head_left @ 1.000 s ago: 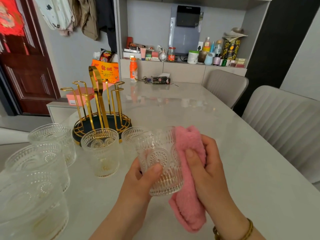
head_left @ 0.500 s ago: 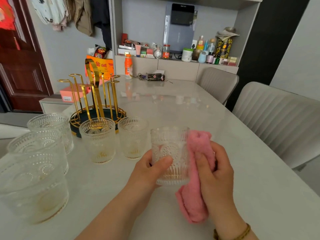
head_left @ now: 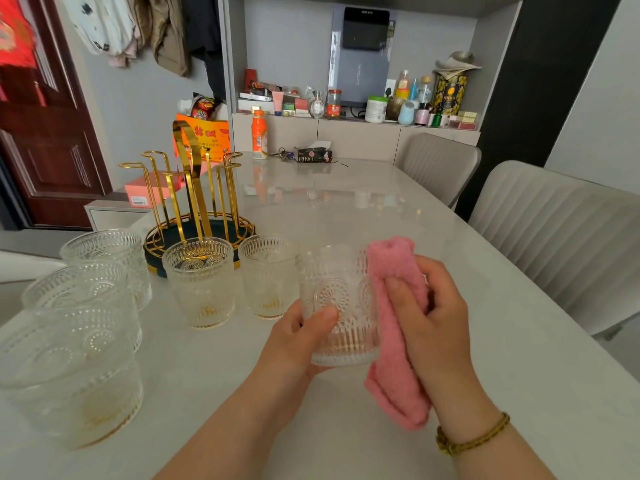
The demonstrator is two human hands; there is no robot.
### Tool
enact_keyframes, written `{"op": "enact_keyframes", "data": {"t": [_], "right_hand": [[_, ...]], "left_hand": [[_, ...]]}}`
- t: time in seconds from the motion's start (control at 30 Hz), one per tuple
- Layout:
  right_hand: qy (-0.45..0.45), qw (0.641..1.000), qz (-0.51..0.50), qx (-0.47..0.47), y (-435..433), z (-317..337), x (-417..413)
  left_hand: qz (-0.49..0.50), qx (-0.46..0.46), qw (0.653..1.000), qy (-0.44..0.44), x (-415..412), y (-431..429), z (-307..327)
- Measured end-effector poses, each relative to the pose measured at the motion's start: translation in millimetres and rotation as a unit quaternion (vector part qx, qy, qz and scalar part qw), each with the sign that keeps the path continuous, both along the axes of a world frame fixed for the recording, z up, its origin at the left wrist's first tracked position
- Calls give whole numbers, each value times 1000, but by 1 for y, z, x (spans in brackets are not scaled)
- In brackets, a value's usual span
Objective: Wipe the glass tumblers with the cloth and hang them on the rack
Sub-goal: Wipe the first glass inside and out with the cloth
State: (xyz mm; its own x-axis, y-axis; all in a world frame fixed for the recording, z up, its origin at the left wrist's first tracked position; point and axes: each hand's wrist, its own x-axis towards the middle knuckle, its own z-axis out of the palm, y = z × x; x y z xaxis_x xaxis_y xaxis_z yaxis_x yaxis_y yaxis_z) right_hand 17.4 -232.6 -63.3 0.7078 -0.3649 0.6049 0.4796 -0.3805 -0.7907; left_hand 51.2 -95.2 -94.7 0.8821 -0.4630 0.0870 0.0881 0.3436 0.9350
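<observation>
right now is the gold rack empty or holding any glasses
Empty: the gold rack shows only bare prongs, with nothing hung on them.

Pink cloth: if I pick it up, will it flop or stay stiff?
Probably floppy: the pink cloth folds over and hangs limp below the right hand. Likely light, since a few fingers hold it against the tumbler. Its fuzzy surface looks unlikely to slip.
</observation>
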Motion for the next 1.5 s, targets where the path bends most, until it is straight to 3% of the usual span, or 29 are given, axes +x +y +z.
{"op": "enact_keyframes", "data": {"t": [0.07,0.13,0.37,0.43,0.57,0.7,0.93,1.13,1.3,1.5], "right_hand": [[51,996,31,64,0,-6,1],[62,995,52,63,4,-15,-5],[-84,987,-53,-128,15,-10,-10],[-72,991,-65,-87,17,-4,-6],[55,995,13,80,12,-8,-4],[97,989,79,83,10,-11,-14],[42,992,81,90,15,-13,-16],[-4,999,24,21,11,-17,-16],[-1,1000,12,20,10,-20,-12],[-47,992,5,-113,10,-16,-11]], "left_hand": [[7,-16,1000,6,0,2,2],[32,-37,999,18,3,2,3],[54,6,998,-14,1,0,2],[61,-2,998,-15,1,-1,1],[44,-30,999,-3,3,2,1],[67,-52,996,-5,3,5,4],[50,-76,996,-2,5,3,6],[20,-15,999,-42,3,0,3],[72,-4,997,-36,3,-9,0],[81,4,995,-51,7,-4,-1]]}}
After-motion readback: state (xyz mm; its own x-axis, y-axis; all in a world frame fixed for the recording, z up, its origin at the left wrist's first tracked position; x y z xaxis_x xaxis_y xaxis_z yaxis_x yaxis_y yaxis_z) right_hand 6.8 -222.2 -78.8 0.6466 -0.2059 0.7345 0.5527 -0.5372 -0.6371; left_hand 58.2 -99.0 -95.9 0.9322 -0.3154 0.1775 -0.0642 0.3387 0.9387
